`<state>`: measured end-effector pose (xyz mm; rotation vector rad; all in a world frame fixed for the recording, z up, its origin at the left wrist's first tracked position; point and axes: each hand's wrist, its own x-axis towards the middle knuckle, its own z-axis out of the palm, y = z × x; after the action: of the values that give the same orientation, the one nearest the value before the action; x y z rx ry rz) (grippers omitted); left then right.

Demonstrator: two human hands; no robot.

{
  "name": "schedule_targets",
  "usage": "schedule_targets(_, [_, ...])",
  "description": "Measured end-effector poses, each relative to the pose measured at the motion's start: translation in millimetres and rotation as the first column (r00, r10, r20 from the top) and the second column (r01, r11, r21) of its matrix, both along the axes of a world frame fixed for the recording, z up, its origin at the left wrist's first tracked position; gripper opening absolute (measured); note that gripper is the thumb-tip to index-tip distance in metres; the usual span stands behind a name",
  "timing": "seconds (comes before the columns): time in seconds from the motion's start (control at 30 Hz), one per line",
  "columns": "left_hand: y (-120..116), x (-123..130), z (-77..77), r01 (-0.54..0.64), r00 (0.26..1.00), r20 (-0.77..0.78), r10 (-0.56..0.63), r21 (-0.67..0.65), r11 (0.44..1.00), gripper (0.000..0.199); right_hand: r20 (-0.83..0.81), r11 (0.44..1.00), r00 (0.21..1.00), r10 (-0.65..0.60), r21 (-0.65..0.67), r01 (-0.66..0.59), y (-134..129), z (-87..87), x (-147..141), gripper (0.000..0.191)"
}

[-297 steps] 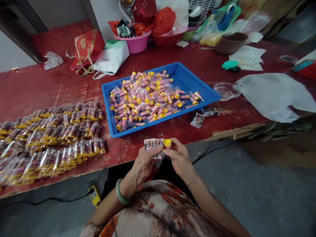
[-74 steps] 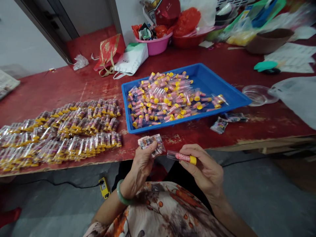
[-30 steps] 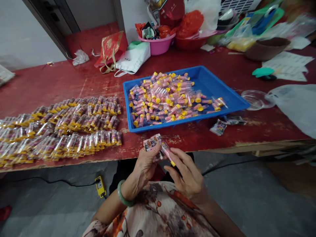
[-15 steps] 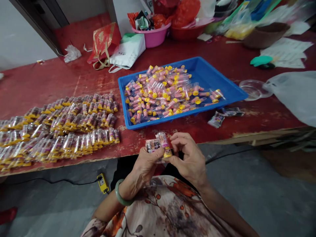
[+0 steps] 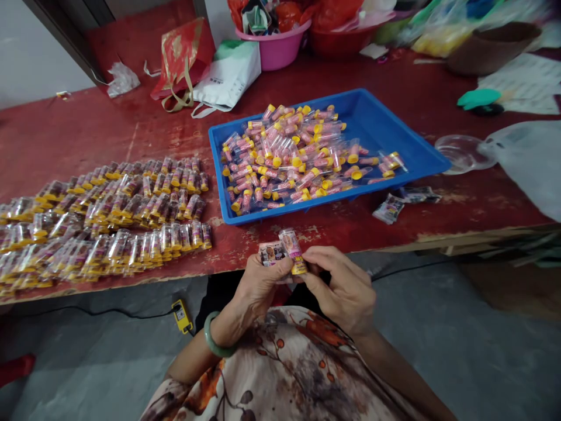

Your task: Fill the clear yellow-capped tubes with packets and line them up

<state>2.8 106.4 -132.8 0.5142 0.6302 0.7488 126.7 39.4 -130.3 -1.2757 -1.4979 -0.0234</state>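
Note:
In front of my lap, my left hand [image 5: 256, 292] pinches a small yellow-capped tube [image 5: 294, 248] with a printed wrapper on it, thumb across its side. A stack of printed labels [image 5: 271, 254] is held in the same hand, behind and left of the tube. My right hand [image 5: 344, 289] is closed at the tube's right side, its thumb and forefinger at the lower end near the yellow cap. Beyond both hands, a blue tray [image 5: 407, 137] holds a heap of clear tubes with pink contents and yellow caps [image 5: 280, 161].
Rows of wrapped tubes [image 5: 131, 216] lie on the red table [image 5: 109, 134] at left. Loose label packs [image 5: 389, 209] lie right of the tray, near a clear plastic lid [image 5: 458, 153] and a white bag [image 5: 528, 158]. Bags and a pink basin [image 5: 280, 49] stand behind.
The view has shifted slightly, so the tray and the table's things sit a little higher. Both hands keep hold at the tube; the right fingers have closed in nearer to its side.

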Motion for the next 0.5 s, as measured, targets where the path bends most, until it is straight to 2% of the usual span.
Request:
schedule_targets(0.17, [-8, 0, -0.2, -0.009, 0.999, 0.036, 0.009, -0.011, 1.000, 0.037, 0.102, 0.986, 0.990, -0.093, 0.149, 0.077, -3, -13.3, -5, 0.040])
schedule_targets(0.37, [-14, -1, 0.6, -0.028, 0.999, 0.026, 0.028, -0.012, 1.000, 0.036, 0.213, 0.980, 0.969, -0.123, 0.179, 0.085, -7, -15.9, -3, 0.045])
schedule_targets(0.5, [-11, -2, 1.8, -0.030, 0.999, 0.015, 0.030, -0.024, 0.999, 0.038, 0.180, 0.983, 0.977, -0.113, 0.165, 0.083, -7, -15.3, -4, 0.038])
